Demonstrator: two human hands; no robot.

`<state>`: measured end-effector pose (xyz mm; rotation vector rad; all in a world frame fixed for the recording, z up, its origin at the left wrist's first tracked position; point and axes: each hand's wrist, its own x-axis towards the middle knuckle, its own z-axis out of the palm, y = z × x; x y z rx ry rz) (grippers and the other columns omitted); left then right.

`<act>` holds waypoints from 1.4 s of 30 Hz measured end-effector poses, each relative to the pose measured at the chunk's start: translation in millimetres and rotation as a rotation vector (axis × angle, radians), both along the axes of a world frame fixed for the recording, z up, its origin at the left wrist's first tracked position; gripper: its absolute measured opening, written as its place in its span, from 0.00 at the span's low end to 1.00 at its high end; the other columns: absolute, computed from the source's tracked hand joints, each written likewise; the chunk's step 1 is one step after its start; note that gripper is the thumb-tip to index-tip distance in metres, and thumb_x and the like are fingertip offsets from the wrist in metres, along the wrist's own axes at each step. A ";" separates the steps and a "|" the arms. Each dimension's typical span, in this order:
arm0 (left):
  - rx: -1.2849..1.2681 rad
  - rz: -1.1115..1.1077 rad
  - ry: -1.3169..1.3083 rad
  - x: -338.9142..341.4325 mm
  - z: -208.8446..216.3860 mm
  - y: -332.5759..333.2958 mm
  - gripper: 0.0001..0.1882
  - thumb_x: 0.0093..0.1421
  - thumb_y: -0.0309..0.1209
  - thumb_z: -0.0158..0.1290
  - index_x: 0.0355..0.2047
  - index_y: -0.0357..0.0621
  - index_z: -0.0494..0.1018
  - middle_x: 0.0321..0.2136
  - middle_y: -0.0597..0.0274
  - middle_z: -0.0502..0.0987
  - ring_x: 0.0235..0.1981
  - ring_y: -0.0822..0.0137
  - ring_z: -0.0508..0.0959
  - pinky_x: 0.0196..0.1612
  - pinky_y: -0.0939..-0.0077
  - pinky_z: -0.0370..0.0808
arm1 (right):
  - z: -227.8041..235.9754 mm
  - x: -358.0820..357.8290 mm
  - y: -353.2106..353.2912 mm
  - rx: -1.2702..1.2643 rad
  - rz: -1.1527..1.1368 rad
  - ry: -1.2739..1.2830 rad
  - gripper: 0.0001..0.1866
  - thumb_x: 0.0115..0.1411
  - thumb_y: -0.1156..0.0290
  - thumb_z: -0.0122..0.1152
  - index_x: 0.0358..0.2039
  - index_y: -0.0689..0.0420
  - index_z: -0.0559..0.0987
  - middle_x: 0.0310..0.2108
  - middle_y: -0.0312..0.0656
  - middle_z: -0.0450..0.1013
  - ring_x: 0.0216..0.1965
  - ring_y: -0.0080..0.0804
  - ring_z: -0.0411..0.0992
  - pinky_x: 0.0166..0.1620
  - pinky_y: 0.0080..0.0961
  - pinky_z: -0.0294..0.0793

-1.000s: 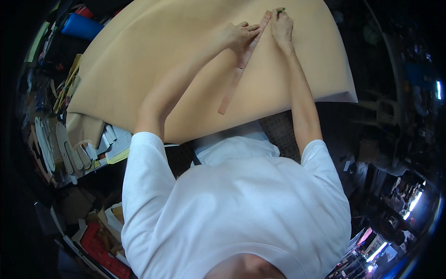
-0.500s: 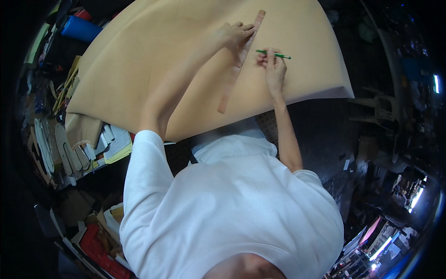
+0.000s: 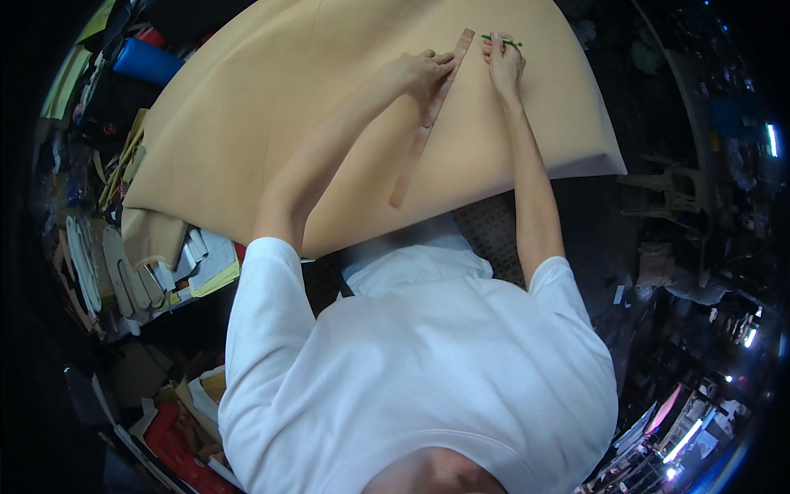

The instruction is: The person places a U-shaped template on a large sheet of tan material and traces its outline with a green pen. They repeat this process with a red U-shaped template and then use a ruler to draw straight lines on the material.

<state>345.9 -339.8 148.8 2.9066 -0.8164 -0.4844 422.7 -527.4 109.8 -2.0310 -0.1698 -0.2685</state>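
A large tan sheet (image 3: 271,123), smooth like leather, spreads before me with its near edge curving down. On it lies a straight, flat reddish-brown strip (image 3: 410,165), shaped like a ruler and slanting from near left to far right. My left hand (image 3: 421,74) rests on the strip's upper half, fingers extended and pressing along it; part of the strip is hidden beneath them. To the right of the strip's far end, my right hand (image 3: 506,70) pinches a slim green pen (image 3: 512,42). Whether the pen's tip touches the sheet I cannot tell.
Papers (image 3: 216,262) and cut pattern pieces (image 3: 123,267) crowd the left, under the sheet's edge. Behind them lies a blue roll (image 3: 146,61). A red item (image 3: 177,440) sits among scraps at lower left. A pale chair (image 3: 675,193) stands at the right.
My right hand has moved with the pen away from me, up to beside the strip's far end. My left hand stays on the strip.
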 end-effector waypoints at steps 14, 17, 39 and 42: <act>0.024 0.028 -0.088 -5.7 0.8 -3.3 0.67 0.24 0.51 0.73 0.66 0.43 0.54 0.61 0.71 0.63 0.58 0.61 0.65 0.47 0.56 0.77 | 5.2 3.1 20.8 -0.399 0.000 -0.192 0.18 0.68 0.58 0.45 0.37 0.60 0.77 0.29 0.54 0.77 0.33 0.54 0.76 0.38 0.41 0.74; -0.006 0.023 -0.084 -4.5 -0.6 -2.0 0.68 0.24 0.50 0.73 0.67 0.44 0.54 0.61 0.71 0.63 0.58 0.61 0.66 0.47 0.57 0.77 | 9.5 -48.7 27.8 -0.345 0.040 -0.157 0.16 0.69 0.61 0.46 0.35 0.60 0.76 0.28 0.57 0.74 0.32 0.56 0.74 0.35 0.43 0.73; 0.035 0.029 0.046 -2.1 14.5 -27.0 0.68 0.27 0.50 0.69 0.67 0.38 0.49 0.66 0.63 0.54 0.62 0.57 0.61 0.56 0.55 0.73 | 2.7 -15.1 -31.1 0.146 -0.033 0.119 0.20 0.70 0.60 0.49 0.45 0.66 0.77 0.38 0.45 0.79 0.35 0.25 0.77 0.40 0.21 0.80; 0.028 0.003 0.015 -2.0 14.0 -23.6 0.67 0.28 0.50 0.69 0.67 0.38 0.49 0.65 0.64 0.56 0.61 0.57 0.62 0.54 0.54 0.74 | 0.5 20.4 -24.0 -0.063 0.004 -0.007 0.20 0.68 0.57 0.51 0.43 0.64 0.79 0.34 0.43 0.80 0.34 0.24 0.78 0.38 0.21 0.79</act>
